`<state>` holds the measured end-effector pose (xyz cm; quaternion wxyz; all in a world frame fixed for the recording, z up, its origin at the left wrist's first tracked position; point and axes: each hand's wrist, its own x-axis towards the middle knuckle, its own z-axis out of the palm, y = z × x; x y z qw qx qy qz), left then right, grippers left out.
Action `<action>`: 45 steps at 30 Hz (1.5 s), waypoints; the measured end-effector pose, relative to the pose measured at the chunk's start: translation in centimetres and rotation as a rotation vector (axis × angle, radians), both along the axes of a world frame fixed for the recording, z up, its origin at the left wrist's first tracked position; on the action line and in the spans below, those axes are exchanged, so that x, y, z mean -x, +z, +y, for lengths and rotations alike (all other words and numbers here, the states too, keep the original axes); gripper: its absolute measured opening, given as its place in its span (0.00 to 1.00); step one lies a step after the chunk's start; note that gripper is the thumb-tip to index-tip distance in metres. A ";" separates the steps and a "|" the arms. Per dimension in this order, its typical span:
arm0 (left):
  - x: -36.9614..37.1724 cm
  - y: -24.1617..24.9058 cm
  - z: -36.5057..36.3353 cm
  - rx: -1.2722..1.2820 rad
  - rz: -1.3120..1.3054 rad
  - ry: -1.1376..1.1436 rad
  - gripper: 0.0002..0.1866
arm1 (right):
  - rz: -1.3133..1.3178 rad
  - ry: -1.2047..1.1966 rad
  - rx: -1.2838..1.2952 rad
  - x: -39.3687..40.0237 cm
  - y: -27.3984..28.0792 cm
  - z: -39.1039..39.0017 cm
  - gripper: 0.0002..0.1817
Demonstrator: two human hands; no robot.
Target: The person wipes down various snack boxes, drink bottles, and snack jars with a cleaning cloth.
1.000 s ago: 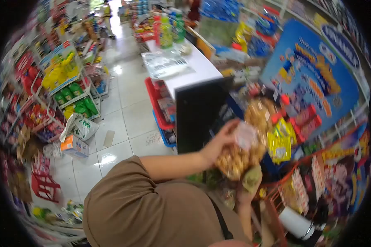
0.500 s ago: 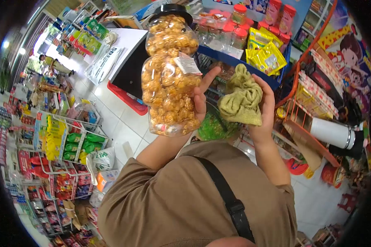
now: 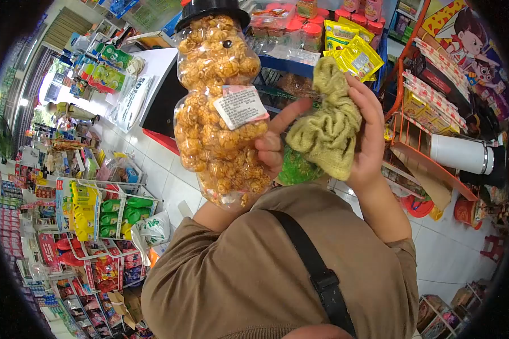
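White-labelled popcorn jar (image 3: 218, 107), print unreadable

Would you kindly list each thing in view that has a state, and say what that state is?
popcorn jar: full, black lid on, held up, slightly tilted.
left hand: gripping the jar, forefinger stretched out.
green cloth: crumpled, bunched in the palm.
right hand: closed on the cloth.
white flask: lying on its side on the rack, capped.
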<state>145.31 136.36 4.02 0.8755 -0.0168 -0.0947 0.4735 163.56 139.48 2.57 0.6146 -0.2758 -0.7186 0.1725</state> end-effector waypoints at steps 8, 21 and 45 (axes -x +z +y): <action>-0.3 -2.7 -1.8 0.024 0.224 -0.060 0.21 | -0.309 0.110 0.118 -0.1 0.2 0.1 0.23; -1.0 -4.2 -1.0 -0.079 -0.106 -0.281 0.28 | 0.596 0.221 0.448 0.1 -1.7 0.3 0.23; -1.2 -5.2 0.5 -0.182 0.698 0.478 0.52 | -0.209 0.066 0.003 -0.2 -1.1 -1.6 0.24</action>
